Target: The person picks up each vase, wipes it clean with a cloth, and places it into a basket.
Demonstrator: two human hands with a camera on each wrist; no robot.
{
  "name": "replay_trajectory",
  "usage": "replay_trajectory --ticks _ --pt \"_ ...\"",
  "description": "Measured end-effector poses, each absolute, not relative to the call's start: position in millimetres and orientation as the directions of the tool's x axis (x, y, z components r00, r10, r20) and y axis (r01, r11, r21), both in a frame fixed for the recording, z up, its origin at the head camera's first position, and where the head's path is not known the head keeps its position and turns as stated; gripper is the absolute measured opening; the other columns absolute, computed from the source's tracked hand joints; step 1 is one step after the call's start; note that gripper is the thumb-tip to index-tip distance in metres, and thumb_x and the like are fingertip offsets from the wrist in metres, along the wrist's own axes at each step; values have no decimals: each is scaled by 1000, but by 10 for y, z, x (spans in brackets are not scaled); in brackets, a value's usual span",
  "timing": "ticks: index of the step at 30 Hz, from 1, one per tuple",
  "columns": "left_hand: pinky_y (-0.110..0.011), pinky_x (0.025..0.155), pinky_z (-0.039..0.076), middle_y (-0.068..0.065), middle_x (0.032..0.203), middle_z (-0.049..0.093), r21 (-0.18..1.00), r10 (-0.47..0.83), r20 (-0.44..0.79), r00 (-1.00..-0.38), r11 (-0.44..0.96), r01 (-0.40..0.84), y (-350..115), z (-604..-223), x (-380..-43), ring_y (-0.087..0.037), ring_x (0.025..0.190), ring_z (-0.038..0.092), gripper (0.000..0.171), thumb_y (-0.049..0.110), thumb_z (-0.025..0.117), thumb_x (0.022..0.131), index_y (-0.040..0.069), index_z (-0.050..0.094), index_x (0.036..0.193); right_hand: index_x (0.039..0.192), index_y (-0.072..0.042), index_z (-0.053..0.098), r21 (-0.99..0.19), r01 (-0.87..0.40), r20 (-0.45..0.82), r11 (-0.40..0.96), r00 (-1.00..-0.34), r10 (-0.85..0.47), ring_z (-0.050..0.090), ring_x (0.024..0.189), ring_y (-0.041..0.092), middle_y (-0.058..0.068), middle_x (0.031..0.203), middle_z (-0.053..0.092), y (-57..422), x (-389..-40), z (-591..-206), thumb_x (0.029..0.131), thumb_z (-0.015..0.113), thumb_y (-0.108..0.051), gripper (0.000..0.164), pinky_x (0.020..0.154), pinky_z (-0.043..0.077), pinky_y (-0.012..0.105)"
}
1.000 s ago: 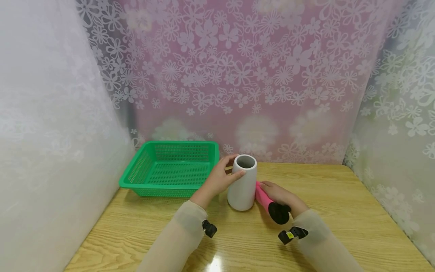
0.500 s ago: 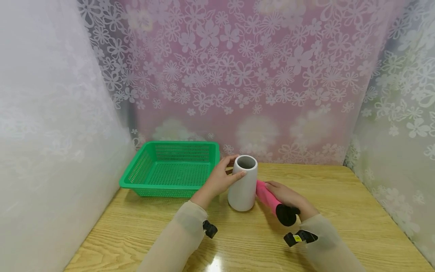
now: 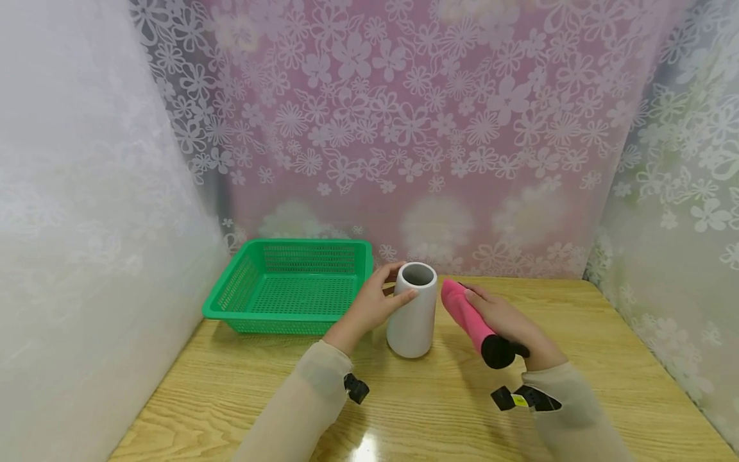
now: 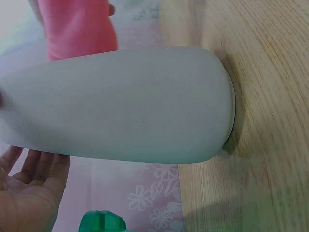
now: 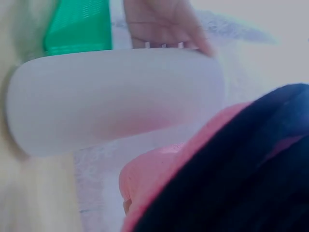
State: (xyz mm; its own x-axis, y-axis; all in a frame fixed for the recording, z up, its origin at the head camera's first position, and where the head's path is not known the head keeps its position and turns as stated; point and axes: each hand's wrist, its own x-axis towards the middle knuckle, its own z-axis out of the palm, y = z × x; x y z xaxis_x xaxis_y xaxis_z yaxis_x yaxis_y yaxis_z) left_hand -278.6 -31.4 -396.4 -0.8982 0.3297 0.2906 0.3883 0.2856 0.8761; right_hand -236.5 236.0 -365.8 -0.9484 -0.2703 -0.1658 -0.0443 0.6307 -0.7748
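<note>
A white tapered vase (image 3: pixel 411 324) with an open round mouth stands upright on the wooden table. My left hand (image 3: pixel 372 305) holds its upper part from the left, thumb in front and fingers behind. To the right of the vase, my right hand (image 3: pixel 505 321) grips a pink soft-looking item with a black end (image 3: pixel 469 316), tilted and raised off the table, close to the vase's rim but apart from it. In the right wrist view its dark end (image 5: pixel 241 164) covers the lower right corner. What kind of thing it is cannot be made out.
A green plastic basket (image 3: pixel 288 317) with slotted sides sits at the back left, just beyond my left hand. Flowered curtains (image 3: pixel 404 160) hang behind the table (image 3: pixel 577 398) and along both sides.
My right hand has lifted the pink item up and to the right, away from the vase's side. The left hand and the vase have stayed in place.
</note>
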Motion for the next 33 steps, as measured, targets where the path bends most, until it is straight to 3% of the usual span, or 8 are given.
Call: replay_trajectory --ticks 7,16,23,33 --pt "-38 106 47 0 134 54 876 331 287 -899 288 386 -315 -3961 -2773 -19 127 54 68 39 75 91 19 46 149 162 -10 12 -800 -89 -96 594 -957 -273 44 116 38 28 152 28 2351 -2287 -3444 107 31 -53 72 91 43 45" --pt "-38 106 47 0 133 55 879 331 286 -899 282 383 -321 -3969 -2774 -18 125 54 68 38 75 91 18 46 149 162 -12 16 -837 -191 51 512 -960 -276 43 119 39 26 156 26 2313 -2285 -3302 108 31 -49 67 97 39 50" --pt "-38 107 46 0 134 55 882 339 277 -899 282 378 -317 -3967 -2772 -19 127 53 71 38 75 91 14 44 150 162 -16 17 -844 -234 114 483 -958 -264 49 105 35 26 150 31 2265 -2313 -3213 108 29 -49 64 87 44 43" --pt "-37 107 47 0 134 55 876 337 296 -894 277 395 -323 -3965 -2780 -18 125 53 69 37 75 91 17 45 150 161 -20 19 -838 -369 294 401 -926 -237 49 103 30 22 139 39 2136 -2453 -3191 110 30 -41 57 84 46 39"
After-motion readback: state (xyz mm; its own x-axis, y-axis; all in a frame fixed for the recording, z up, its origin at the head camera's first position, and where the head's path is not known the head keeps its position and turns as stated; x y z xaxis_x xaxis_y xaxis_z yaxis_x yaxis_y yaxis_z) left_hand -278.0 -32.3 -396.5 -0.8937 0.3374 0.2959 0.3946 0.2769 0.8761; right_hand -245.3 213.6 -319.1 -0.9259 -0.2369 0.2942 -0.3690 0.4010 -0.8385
